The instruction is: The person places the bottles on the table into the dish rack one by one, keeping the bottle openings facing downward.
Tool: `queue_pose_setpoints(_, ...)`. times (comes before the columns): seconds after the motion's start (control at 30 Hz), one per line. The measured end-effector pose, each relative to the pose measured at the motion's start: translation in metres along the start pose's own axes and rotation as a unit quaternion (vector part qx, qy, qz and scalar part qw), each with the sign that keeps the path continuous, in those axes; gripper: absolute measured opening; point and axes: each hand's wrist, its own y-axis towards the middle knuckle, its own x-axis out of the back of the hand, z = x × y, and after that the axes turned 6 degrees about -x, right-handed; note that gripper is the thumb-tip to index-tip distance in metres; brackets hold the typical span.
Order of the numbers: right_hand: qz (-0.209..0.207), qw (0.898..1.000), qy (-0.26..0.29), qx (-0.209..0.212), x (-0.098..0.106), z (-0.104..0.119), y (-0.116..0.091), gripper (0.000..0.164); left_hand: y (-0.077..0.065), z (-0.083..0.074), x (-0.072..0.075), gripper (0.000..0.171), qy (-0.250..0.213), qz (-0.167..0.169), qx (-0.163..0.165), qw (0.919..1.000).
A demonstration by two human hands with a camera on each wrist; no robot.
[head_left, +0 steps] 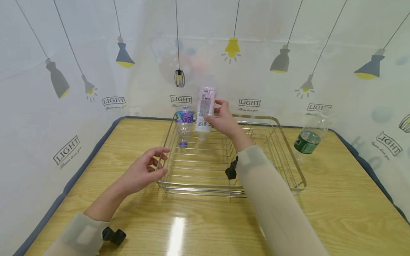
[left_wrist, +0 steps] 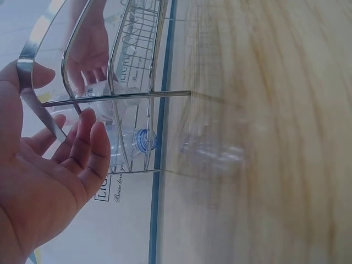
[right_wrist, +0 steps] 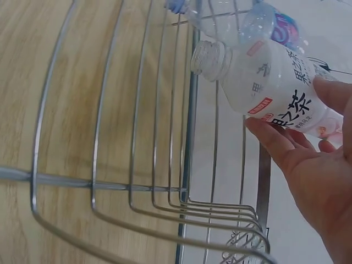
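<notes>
A pink-and-white labelled plastic bottle (head_left: pixel 205 108) hangs neck down over the wire rack (head_left: pixel 205 187), gripped between the thumb and fingers of my right hand (head_left: pixel 224 119). Its threaded neck shows without a cap in the right wrist view. Just left of it, a clear bottle with a blue and purple label (head_left: pixel 184 117) is upside down in the rack, its blue cap (left_wrist: pixel 144 141) at the bottom. My left hand (head_left: pixel 142 172) is at the rack's left rim, its fingers loosely bent, with the metal band (left_wrist: pixel 26 71) crossing in front of the thumb.
A clear bottle with a green label (head_left: pixel 307 142) is upside down on the wooden table (head_left: pixel 144 220), right of the rack. A white cloth printed with lamps (head_left: pixel 137 85) forms a backdrop behind the table and along its sides.
</notes>
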Motion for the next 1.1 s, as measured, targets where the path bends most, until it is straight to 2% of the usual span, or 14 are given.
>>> queue_pose_setpoints(0.37, 0.012, 0.999, -0.022, -0.022, -0.008, -0.009, 0.001, 0.087, 0.000, -0.003, -0.001, 0.060, -0.005, 0.005, -0.007, 0.9999)
queue_pose_setpoints(0.67, 0.020, 0.999, -0.039, -0.020, -0.014, -0.014, 0.004, 0.086, -0.001, -0.003, 0.001, 0.061, -0.001, 0.003, -0.009, 1.0000)
queue_pose_setpoints(1.1, 0.024, 0.997, -0.066, -0.026, -0.013, -0.011, 0.003, 0.091, -0.003, -0.005, 0.001, 0.060, 0.003, 0.004, 0.005, 1.0000)
